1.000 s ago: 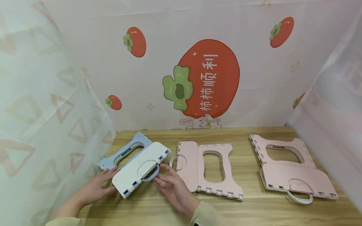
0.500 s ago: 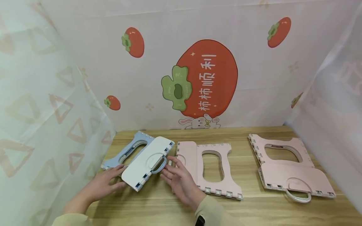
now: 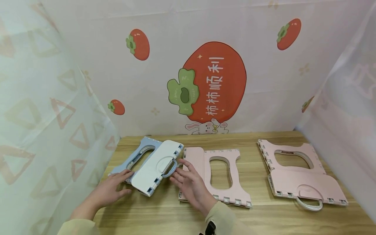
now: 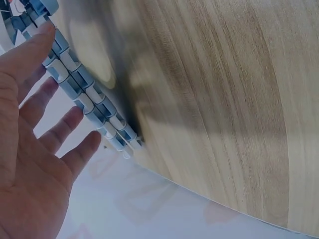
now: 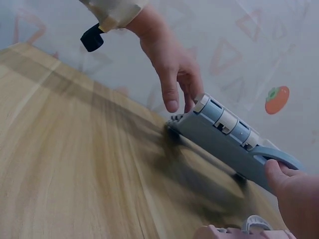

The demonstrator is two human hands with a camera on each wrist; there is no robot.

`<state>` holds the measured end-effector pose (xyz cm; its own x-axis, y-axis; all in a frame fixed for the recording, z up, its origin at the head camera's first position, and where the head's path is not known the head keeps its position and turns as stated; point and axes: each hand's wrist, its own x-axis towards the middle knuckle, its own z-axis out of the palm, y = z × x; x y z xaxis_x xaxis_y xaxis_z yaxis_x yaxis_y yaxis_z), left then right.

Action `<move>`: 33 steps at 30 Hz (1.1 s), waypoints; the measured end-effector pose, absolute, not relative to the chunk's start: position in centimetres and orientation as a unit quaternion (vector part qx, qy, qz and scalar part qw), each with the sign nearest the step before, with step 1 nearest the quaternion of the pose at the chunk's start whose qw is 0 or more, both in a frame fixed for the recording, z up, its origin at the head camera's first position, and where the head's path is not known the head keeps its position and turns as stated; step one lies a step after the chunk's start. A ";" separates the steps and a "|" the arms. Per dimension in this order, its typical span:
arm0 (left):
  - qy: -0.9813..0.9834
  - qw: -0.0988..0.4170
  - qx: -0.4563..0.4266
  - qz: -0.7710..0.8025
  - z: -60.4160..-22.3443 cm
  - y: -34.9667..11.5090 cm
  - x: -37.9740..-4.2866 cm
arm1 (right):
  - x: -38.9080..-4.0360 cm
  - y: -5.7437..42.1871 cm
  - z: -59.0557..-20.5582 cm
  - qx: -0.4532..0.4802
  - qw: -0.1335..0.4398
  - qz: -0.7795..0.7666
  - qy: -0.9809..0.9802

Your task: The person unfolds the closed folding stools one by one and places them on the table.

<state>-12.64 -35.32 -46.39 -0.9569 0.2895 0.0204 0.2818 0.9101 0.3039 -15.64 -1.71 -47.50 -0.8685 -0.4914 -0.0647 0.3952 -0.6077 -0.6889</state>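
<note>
A folded step stool (image 3: 158, 164), with a white top, blue legs and a blue handle (image 3: 171, 168), lies at the left of the table. Its handle side is tilted up off the wood. My right hand (image 3: 194, 187) holds it at the handle; in the right wrist view the fingertips meet the blue loop. Along the stool's near left edge, my left hand (image 3: 108, 192) has its fingers extended against the blue leg panel. The left thumb stands apart from it. In the left wrist view, the left fingertips reach the blue and white hinge edge (image 4: 84, 84).
Beside my right hand lies a folded pink stool (image 3: 202, 169), partly covered by that hand. Another folded pink stool (image 3: 305, 182) is at the far right. Printed cloth walls (image 3: 258, 114) enclose the wooden table (image 3: 152, 215) at the back and sides.
The blue and white stool has shifted right and slightly away from me, turning a little. Both hands have moved along with it. My left thumb has come away from its edge.
</note>
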 end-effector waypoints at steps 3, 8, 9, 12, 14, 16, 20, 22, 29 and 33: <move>0.979 0.000 0.145 0.143 -46.4 -35.0 -12.7 | -15.7 -1.5 -47.4 -0.064 0.244 -0.897 0.363; 0.978 -0.016 0.156 0.134 -46.3 -34.3 -13.0 | -15.8 -1.3 -47.5 -0.057 0.233 -0.901 0.363; 0.978 -0.019 0.159 0.134 -46.3 -34.2 -13.1 | -15.8 -1.3 -47.5 -0.055 0.230 -0.901 0.363; 0.976 -0.020 0.165 0.138 -46.4 -33.9 -13.4 | -15.9 -1.2 -47.6 -0.044 0.225 -0.904 0.362; 0.976 -0.017 0.164 0.144 -46.4 -33.7 -13.5 | -16.0 -1.1 -47.7 -0.041 0.223 -0.904 0.362; 0.974 -0.016 0.168 0.148 -46.6 -33.6 -13.6 | -16.1 -1.0 -47.6 -0.039 0.221 -0.905 0.362; 0.972 -0.024 0.177 0.151 -46.9 -33.5 -13.6 | -16.2 -0.8 -47.6 -0.043 0.219 -0.905 0.362; 0.971 -0.028 0.183 0.150 -47.0 -33.5 -13.5 | -16.3 -0.8 -47.6 -0.044 0.218 -0.906 0.361; 0.972 -0.032 0.177 0.149 -46.9 -33.1 -13.5 | -16.5 -0.7 -47.6 -0.036 0.216 -0.910 0.353; 0.972 -0.043 0.176 0.147 -46.8 -32.8 -13.5 | -16.5 -0.6 -47.6 -0.038 0.214 -0.909 0.355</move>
